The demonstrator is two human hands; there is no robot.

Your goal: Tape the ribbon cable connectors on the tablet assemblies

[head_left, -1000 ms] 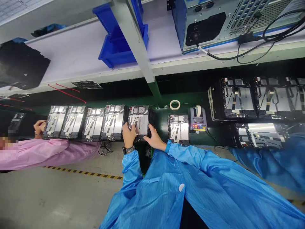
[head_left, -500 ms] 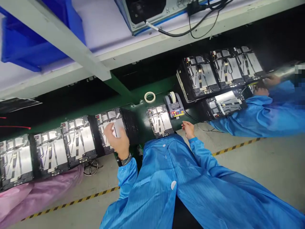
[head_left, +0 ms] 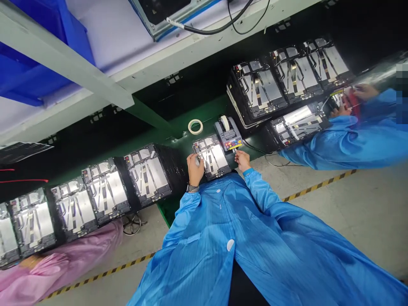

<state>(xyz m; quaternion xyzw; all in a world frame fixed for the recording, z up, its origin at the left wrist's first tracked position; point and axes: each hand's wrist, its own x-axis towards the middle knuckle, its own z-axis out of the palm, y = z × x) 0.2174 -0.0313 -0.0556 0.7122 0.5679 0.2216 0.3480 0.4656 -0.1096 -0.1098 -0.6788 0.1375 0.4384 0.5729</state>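
Note:
In front of my body lies an opened flat electronic device (head_left: 215,159) with a silver plate and dark ribbon cables. My left hand (head_left: 195,172) is at its left edge, thumb and fingers apart and slightly curled over the edge. A grey tape dispenser (head_left: 228,135) with a roll of pale tape stands just beyond the device's right side. My right hand (head_left: 243,161) is at the dispenser's front, thumb and finger pinched on a short strip of tape (head_left: 235,150) at its outlet.
A loose tape roll (head_left: 195,126) lies behind the device. Stacks of similar devices stand left (head_left: 148,174) and right (head_left: 259,91). A co-worker's blue sleeve (head_left: 344,146) reaches in at right, a pink sleeve (head_left: 76,263) at left. A shelf edge (head_left: 191,53) spans above.
My left hand has moved right, from over the left stack to the device's edge. My right hand has moved up and left to the dispenser's tape outlet. The view has shifted slightly.

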